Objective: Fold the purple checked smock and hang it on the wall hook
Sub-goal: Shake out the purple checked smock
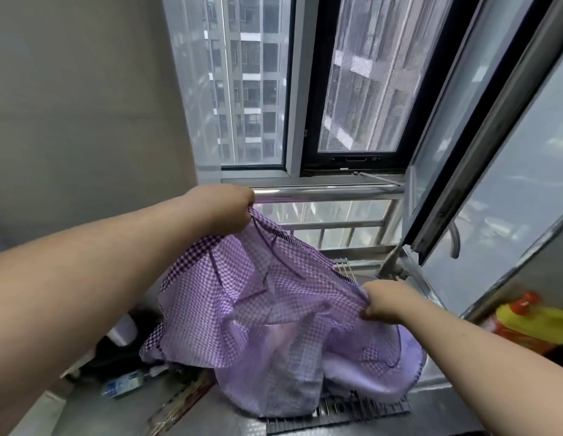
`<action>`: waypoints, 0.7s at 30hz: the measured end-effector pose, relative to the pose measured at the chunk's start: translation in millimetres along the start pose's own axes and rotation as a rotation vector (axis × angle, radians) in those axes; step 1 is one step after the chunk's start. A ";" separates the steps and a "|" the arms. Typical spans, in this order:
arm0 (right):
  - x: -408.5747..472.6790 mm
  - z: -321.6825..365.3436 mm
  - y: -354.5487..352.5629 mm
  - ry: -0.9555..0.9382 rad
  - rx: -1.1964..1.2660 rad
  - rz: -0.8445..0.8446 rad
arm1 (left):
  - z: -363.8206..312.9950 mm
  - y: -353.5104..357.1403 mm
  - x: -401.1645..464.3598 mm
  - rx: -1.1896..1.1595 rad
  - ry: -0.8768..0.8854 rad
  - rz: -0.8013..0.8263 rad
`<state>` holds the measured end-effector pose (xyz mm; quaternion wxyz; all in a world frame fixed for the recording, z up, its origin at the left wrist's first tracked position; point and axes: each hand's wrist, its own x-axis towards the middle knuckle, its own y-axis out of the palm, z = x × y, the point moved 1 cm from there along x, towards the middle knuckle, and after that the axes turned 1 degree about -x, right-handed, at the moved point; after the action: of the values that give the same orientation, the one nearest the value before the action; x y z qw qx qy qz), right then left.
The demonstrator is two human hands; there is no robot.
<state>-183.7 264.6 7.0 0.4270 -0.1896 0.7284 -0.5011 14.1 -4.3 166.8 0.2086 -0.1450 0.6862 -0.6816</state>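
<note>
Hanging mid-air between both hands, the purple checked smock (273, 309) is stretched out in front of the window, unfolded, with its lower folds drooping onto the wire rack (346, 410) on the sill below. Left hand (225, 210) is up near the steel rail (327, 194), fingers curled, pinching a bunched top edge of the smock. Right hand (387, 302) sits lower and to the right, fingers curled too, gripping another bunch of the same fabric. Cloth runs taut-ish on a diagonal between the two grips; thin dark ties or seams show across the upper part. Fabric is semi-sheer, light coming through it. No hook visible in this view. Writing: nothing legible anywhere. The small bottle (123, 383) lying on its side at lower left has a blue-and-white label, too blurred to read. Containers: a dark pot-like vessel with a shiny lid (121, 333) sits below the left forearm, contents not visible. At the right edge, a yellow-and-orange bag or package (531, 322), blurred, can't tell what's in it. Behind: sliding window (255, 89) with grey frames, a black-framed mesh screen panel (368, 73), high-rise block outside. Beige wall (85, 105) on the left. Sill surface (236, 426) is grey with a textured pattern.
</note>
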 end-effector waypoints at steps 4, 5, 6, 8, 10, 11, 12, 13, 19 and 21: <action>-20.1 -15.3 -0.1 0.075 0.003 0.080 | 5.5 1.3 -3.0 0.133 0.056 0.045; -26.5 -18.6 0.6 0.090 0.015 0.093 | 6.2 1.9 -5.4 0.160 0.073 0.076; -29.9 -21.4 0.5 0.095 0.012 0.107 | 8.0 2.3 -7.5 0.185 0.073 0.119; -39.9 -25.7 -1.4 0.096 0.032 0.115 | 10.5 1.6 -13.0 0.193 0.053 0.157; -54.4 -32.2 -10.1 0.112 0.143 0.062 | 12.5 -3.2 -22.0 0.152 0.008 0.101; -62.0 -34.5 -18.1 0.113 0.219 0.013 | 14.5 -5.8 -26.2 0.114 -0.025 0.062; -72.9 -38.2 -27.2 0.121 0.294 -0.066 | 15.3 -9.8 -33.0 0.063 -0.063 0.030; -80.4 -39.6 -37.2 0.131 0.361 -0.158 | 16.5 -13.7 -38.1 -0.001 -0.097 0.018; -114.5 -48.2 -41.8 0.162 0.503 -0.373 | 11.8 -41.5 -94.3 -0.241 -0.255 -0.106; -128.7 -51.4 -32.2 0.195 0.645 -0.464 | 7.2 -47.2 -116.0 -0.290 -0.291 -0.154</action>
<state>-157.8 370.7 98.1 0.2692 -0.1568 0.5090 -0.8024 114.6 44.1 224.2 0.2297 -0.3221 0.7269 -0.5614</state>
